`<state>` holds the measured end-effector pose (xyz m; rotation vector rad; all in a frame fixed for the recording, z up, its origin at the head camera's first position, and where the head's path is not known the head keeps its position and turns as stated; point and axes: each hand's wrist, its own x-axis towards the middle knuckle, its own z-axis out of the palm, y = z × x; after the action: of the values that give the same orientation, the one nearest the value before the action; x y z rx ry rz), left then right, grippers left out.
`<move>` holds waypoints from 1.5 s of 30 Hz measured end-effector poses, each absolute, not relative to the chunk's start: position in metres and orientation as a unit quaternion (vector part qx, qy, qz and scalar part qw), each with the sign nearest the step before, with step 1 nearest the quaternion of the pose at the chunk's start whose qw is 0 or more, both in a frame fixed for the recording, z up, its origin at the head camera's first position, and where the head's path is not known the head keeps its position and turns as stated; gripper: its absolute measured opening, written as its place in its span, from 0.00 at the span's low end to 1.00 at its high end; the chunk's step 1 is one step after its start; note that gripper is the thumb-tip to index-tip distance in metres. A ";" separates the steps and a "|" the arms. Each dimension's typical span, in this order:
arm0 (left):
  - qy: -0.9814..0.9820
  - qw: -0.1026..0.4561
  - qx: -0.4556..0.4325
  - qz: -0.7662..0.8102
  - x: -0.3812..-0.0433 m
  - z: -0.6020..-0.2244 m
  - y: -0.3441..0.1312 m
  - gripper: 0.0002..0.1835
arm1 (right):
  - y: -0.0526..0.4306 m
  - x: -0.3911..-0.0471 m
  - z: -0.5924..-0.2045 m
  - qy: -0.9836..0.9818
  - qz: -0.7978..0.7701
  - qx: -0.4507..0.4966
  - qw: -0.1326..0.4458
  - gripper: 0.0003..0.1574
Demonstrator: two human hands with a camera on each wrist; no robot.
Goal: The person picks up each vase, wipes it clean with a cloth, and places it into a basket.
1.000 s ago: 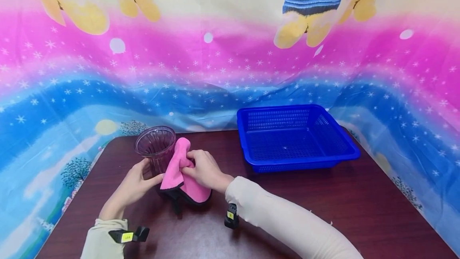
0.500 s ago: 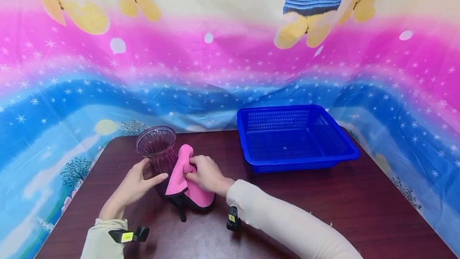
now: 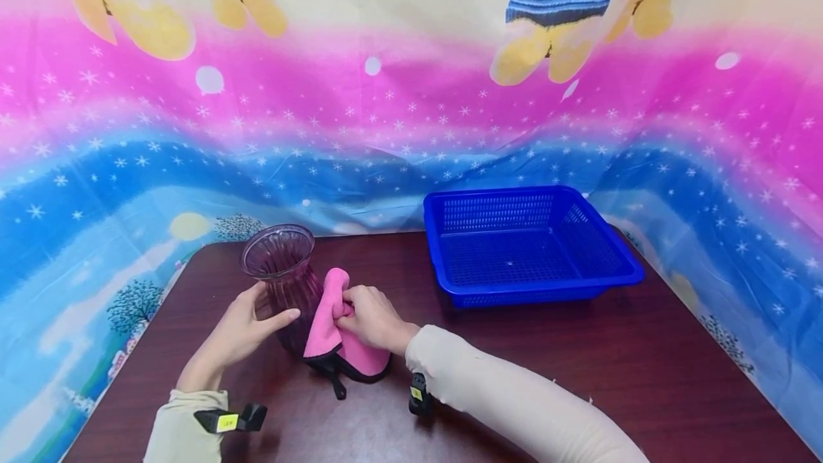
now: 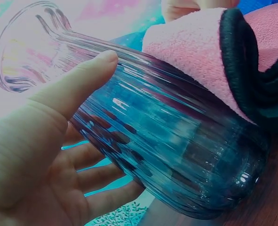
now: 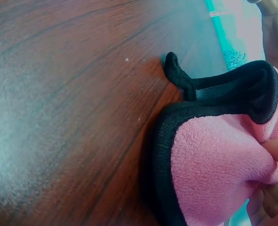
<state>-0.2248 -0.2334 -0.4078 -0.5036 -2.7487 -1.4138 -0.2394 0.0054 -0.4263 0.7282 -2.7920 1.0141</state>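
Note:
A ribbed, purple-tinted glass vase (image 3: 289, 299) with a flared rim stands upright at the table's left. My left hand (image 3: 238, 327) grips its side, thumb across the front and fingers around the far side, as the left wrist view shows. My right hand (image 3: 373, 320) pinches a bunched pink cloth (image 3: 328, 320) with black edging and a black hanging loop. In the left wrist view the cloth (image 4: 190, 52) lies along the vase's lower side. The right wrist view shows the cloth's black border (image 5: 162, 160) hanging down close over the tabletop.
A blue plastic basket (image 3: 534, 256) with perforated sides sits at the back right of the dark wood table (image 3: 514, 363). Behind the table hangs a colourful printed curtain (image 3: 398, 113). Each wrist carries a small black camera mount.
My right hand has moved the cloth down and slightly right along the vase, uncovering more of its side. The left hand and the vase have stayed in place.

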 end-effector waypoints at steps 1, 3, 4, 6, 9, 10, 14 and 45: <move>-0.878 0.005 -0.161 -0.451 -0.225 -0.408 -0.233 0.37 | 0.006 -0.240 -0.427 -0.912 0.331 0.239 0.040 0.10; -0.877 0.004 -0.162 -0.452 -0.225 -0.408 -0.233 0.36 | 0.006 -0.240 -0.428 -0.912 0.331 0.240 0.038 0.10; -0.877 0.005 -0.162 -0.452 -0.225 -0.408 -0.233 0.36 | 0.006 -0.240 -0.429 -0.912 0.330 0.239 0.037 0.10; -0.876 0.006 -0.164 -0.453 -0.226 -0.408 -0.233 0.36 | 0.007 -0.240 -0.430 -0.915 0.326 0.237 0.034 0.10; -0.876 0.007 -0.166 -0.453 -0.226 -0.408 -0.234 0.36 | 0.007 -0.241 -0.434 -0.918 0.318 0.233 0.030 0.10; -0.876 0.007 -0.166 -0.452 -0.226 -0.408 -0.234 0.36 | 0.007 -0.242 -0.435 -0.920 0.315 0.232 0.029 0.10; -0.879 0.006 -0.162 -0.448 -0.226 -0.408 -0.234 0.37 | 0.008 -0.243 -0.440 -0.923 0.306 0.232 0.023 0.10; -0.881 0.003 -0.164 -0.444 -0.225 -0.409 -0.235 0.39 | 0.024 -0.235 -0.418 -0.914 0.317 0.255 0.001 0.22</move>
<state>-0.2252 -0.2353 -0.4090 -0.5150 -2.7625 -1.3912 -0.2350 0.0238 -0.4178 0.7998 -2.8689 0.9952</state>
